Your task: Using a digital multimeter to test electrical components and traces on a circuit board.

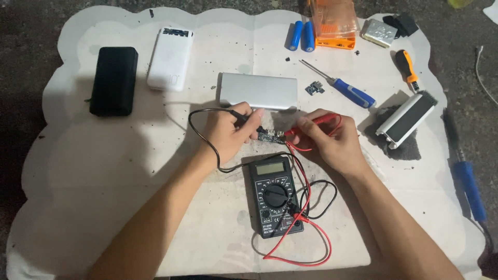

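My left hand (pixel 228 130) holds a black test probe (pixel 244 116) with its tip down on a small dark circuit board (pixel 271 137). My right hand (pixel 332 139) grips a red test probe (pixel 316 122) that points at the same board from the right. The black and red leads run down to a black multimeter (pixel 274 195) with a round dial, lying just in front of my hands. A silver power bank shell (pixel 258 91) lies right behind the board.
On the white sheet (pixel 104 171): a black power bank (pixel 114 81), a white one (pixel 171 58), two blue cells (pixel 302 35), an orange case (pixel 335 24), a blue-handled screwdriver (pixel 346 89), an orange-handled one (pixel 406 68), an open silver casing (pixel 407 120), a blue soldering iron (pixel 467 181).
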